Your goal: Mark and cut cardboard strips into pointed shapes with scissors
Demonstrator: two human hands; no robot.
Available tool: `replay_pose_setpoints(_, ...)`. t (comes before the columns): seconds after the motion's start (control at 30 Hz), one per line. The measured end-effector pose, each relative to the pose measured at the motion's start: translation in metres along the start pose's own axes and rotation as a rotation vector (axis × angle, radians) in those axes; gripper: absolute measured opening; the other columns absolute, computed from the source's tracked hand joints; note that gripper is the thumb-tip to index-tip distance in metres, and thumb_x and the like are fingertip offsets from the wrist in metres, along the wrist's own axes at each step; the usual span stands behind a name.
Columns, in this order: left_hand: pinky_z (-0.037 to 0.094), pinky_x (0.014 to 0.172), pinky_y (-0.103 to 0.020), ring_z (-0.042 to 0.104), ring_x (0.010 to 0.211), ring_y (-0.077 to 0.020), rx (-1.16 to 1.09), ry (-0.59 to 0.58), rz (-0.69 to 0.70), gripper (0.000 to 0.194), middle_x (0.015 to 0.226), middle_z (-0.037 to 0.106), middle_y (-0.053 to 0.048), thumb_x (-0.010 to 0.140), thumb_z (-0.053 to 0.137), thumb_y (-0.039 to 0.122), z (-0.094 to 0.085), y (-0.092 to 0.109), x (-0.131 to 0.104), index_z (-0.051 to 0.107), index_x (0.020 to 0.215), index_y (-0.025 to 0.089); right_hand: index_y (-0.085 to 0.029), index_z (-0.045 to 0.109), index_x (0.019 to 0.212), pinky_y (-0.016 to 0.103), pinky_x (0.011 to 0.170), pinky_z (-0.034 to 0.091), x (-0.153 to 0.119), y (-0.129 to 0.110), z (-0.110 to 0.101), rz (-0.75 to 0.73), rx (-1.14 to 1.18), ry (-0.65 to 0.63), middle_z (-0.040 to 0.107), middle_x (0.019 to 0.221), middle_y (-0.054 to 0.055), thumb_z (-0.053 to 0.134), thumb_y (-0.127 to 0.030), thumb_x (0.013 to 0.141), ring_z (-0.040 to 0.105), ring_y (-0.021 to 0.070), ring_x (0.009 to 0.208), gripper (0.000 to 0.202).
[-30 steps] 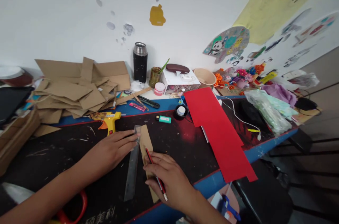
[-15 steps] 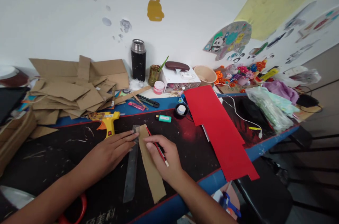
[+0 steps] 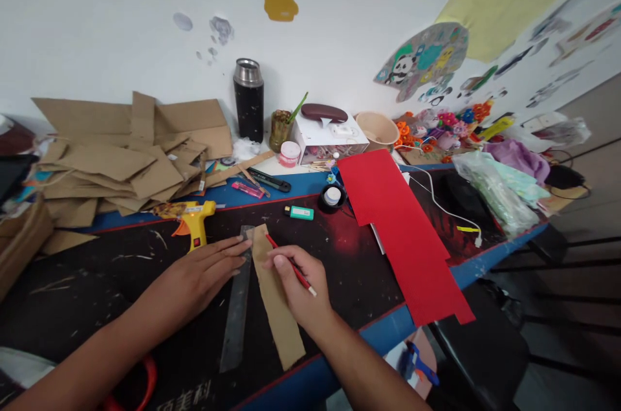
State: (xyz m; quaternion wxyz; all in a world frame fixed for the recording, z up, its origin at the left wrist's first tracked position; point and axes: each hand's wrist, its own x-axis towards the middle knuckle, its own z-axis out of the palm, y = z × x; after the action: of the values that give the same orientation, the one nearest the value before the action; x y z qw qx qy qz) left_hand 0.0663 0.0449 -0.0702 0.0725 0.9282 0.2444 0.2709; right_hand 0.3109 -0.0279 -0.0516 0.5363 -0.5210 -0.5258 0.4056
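Cardboard strip (image 3: 280, 320) partly behind right hand (image 3: 306, 288)

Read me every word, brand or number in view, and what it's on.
"美科" on the mat; the character before it is unclear.
Lighter label: too small to read.
Jar and cutter markings: too blurred.
Ruler: no numbers legible.

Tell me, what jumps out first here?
The bright red sheet lies right of the middle. Left of it, the right hand holds a pencil over a cardboard strip, while the left hand rests on a ruler alongside. A yellow glue gun lies beyond that hand.
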Motion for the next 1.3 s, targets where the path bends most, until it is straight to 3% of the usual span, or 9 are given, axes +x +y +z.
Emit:
replay_pose_setpoints(0.13, 0.063, 0.111, -0.038, 0.074, 0.135, -0.0241, -0.017, -0.003, -0.014, 0.029, 0.144, 0.079, -0.007, 0.114, 0.053, 0.025, 0.001, -0.001, -0.002, 0.079, 0.128, 0.023, -0.023, 0.083, 0.104, 0.029, 0.081, 0.06, 0.0, 0.0, 0.001, 0.0, 0.004, -0.006, 0.085, 0.087, 0.004, 0.065, -0.044, 0.112, 0.081, 0.0212, 0.083, 0.029)
replay_pose_setpoints(0.43, 0.064, 0.111, -0.04, 0.072, 0.138, -0.025, -0.05, -0.024, -0.054, 0.031, 0.149, 0.076, -0.007, 0.112, 0.055, 0.025, 0.006, -0.003, -0.008, 0.078, 0.133, 0.024, -0.022, 0.083, 0.108, 0.031, 0.081, 0.062, 0.001, -0.002, -0.001, -0.024, 0.004, -0.04, 0.085, 0.09, 0.007, 0.059, -0.056, 0.114, 0.081, 0.0217, 0.083, 0.042)
replay_pose_setpoints(0.67, 0.063, 0.112, -0.037, 0.072, 0.138, -0.0238, -0.043, 0.012, 0.001, 0.029, 0.147, 0.077, -0.008, 0.112, 0.054, 0.02, 0.002, 0.0, -0.001, 0.078, 0.129, 0.021, -0.021, 0.084, 0.104, 0.029, 0.068, 0.06, 0.003, -0.002, 0.003, 0.024, 0.014, -0.093, 0.083, 0.081, 0.006, 0.056, -0.058, 0.114, 0.076, 0.0188, 0.069, 0.047)
replay_pose_setpoints(0.87, 0.062, 0.113, -0.037, 0.072, 0.139, -0.0238, -0.035, -0.015, -0.006, 0.029, 0.148, 0.077, -0.007, 0.113, 0.054, 0.023, 0.007, -0.004, -0.007, 0.079, 0.127, 0.022, -0.022, 0.082, 0.108, 0.027, 0.067, 0.06, 0.013, -0.008, 0.004, 0.019, -0.014, -0.059, 0.082, 0.082, 0.004, 0.061, -0.054, 0.112, 0.074, 0.017, 0.067, 0.039)
replay_pose_setpoints(1.3, 0.062, 0.113, -0.037, 0.073, 0.137, -0.0241, -0.007, -0.021, 0.006, 0.03, 0.147, 0.077, -0.008, 0.112, 0.054, 0.02, 0.008, -0.003, -0.005, 0.08, 0.127, 0.022, -0.021, 0.081, 0.1, 0.028, 0.067, 0.06, 0.013, 0.006, 0.013, 0.042, -0.017, -0.007, 0.08, 0.079, 0.005, 0.061, -0.053, 0.111, 0.074, 0.018, 0.068, 0.039)
